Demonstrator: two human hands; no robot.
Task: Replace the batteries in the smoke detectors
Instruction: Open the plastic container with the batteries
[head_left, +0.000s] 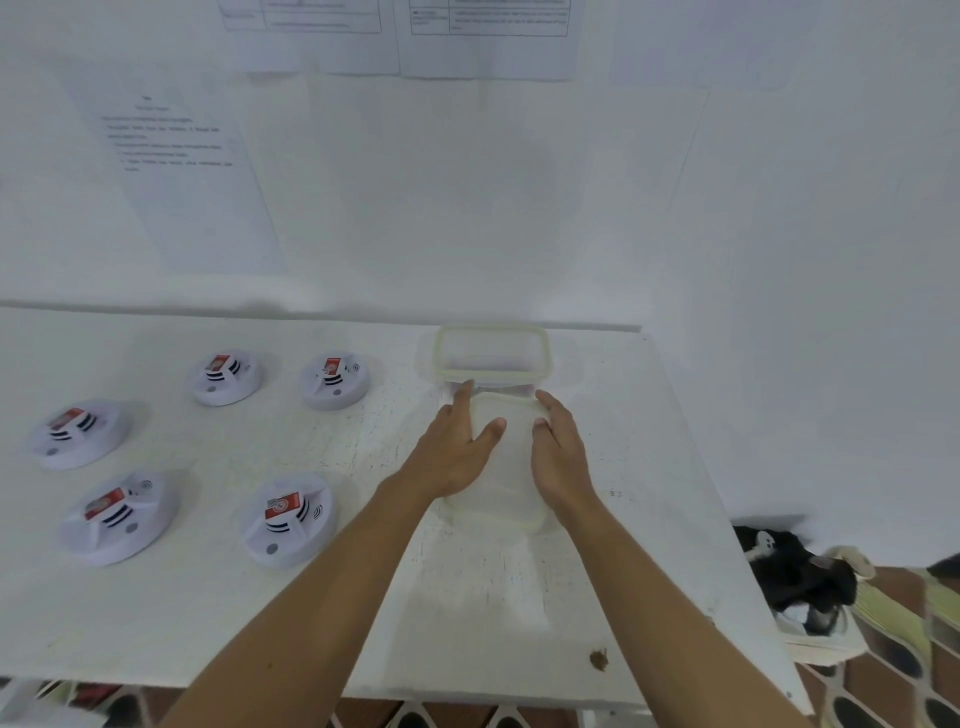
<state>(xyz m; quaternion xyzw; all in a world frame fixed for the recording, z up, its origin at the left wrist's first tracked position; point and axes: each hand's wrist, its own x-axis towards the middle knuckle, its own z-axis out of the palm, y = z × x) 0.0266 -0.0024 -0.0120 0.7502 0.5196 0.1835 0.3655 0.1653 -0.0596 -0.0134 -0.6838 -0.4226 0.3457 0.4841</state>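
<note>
Several white round smoke detectors lie on the left half of the white table (467, 613), each with a red battery on top; the nearest detector (288, 517) is by my left forearm. A clear plastic container (506, 457) with a pale green rim sits at the table's middle right. My left hand (457, 447) grips its left side and my right hand (561, 452) its right side, thumbs resting on top. Just behind it stands a second clear container (492, 353), open on top.
A white wall with taped paper sheets (187, 171) rises right behind the table. Off the table's right edge lies a black bundle on cloth (795, 577) over a patterned floor. The table's front edge runs along the bottom.
</note>
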